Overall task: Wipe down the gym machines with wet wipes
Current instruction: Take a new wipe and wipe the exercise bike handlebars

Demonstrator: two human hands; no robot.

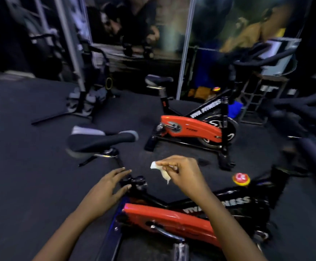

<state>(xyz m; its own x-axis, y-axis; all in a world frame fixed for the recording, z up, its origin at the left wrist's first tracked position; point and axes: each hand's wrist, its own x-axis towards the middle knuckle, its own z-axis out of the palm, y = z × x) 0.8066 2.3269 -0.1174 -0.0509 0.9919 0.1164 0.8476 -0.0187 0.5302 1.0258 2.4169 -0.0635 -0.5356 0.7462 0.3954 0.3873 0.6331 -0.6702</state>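
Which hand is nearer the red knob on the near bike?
Right. The right hand, pinching the wipe, is left of the knob; the left hand is farther left.

- Left hand (109,185), bare forearm extended forward, fingers straight and spread, palm down.
- Right hand (183,173) raised, fingers curled, pinching a crumpled white wet wipe (165,175).

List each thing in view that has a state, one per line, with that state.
near bike: upright, nobody on it.
far bike: upright, nobody on it.
wet wipe: crumpled, held in the air, touching no machine.
right hand: pinches the wet wipe above the near bike.
left hand: open, fingers straight, at the near bike's seat post.
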